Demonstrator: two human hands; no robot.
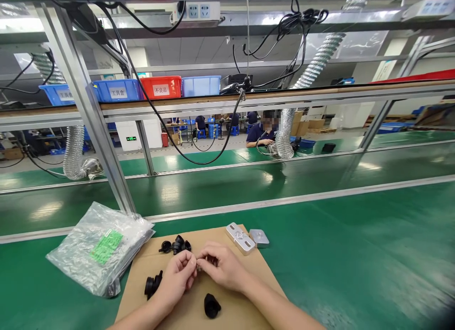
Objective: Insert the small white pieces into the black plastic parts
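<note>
Over a sheet of brown cardboard [192, 304], my left hand [179, 273] and my right hand [222, 266] meet at the fingertips. Both are closed in a pinch around something small, mostly covered by the fingers; its kind is not clear. Just beyond the left hand lie black plastic fittings with round caps [177, 245]. Another black part [152, 285] sits left of the left wrist, partly behind the forearm. Nearer to me, between the forearms, is a black cup-shaped piece [212, 306]. A silver metal block with slots [241, 238] rests past the right hand.
A clear plastic bag with a green label [106, 247] lies left of the cardboard. A small silver plate [259, 238] is beside the block. A metal post [95, 116] rises at the left, and a black cable [170, 150] hangs ahead. Across the bench sits a person [254, 134].
</note>
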